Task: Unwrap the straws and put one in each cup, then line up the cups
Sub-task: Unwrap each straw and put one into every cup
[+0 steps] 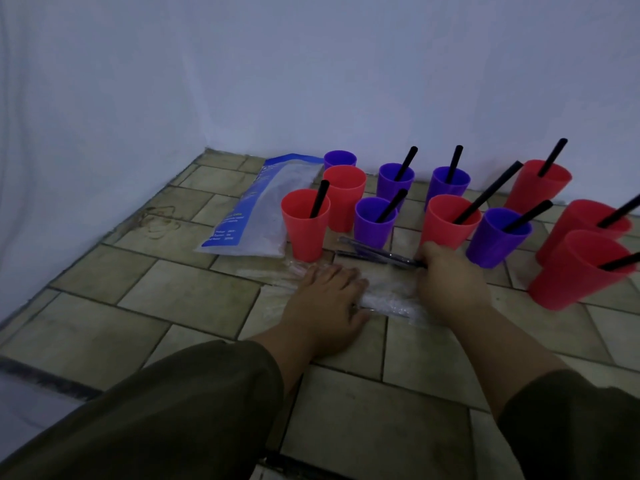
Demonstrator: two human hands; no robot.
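Tiled floor (194, 299), beige, dark joints.
On it: red cups (306, 230), purple cups (374, 223), plastic bag (256, 216), clear wrappers (391, 303), wrapped straws (374, 254).

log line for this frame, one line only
right hand: grips clear-wrapped black straws | left hand: flat on empty clear wrappers | no straw yet: rear purple plastic cup, red plastic cup before it

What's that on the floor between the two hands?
Crumpled clear straw wrappers lie between the left hand and the right hand, which grips wrapped straws; head view shows it.
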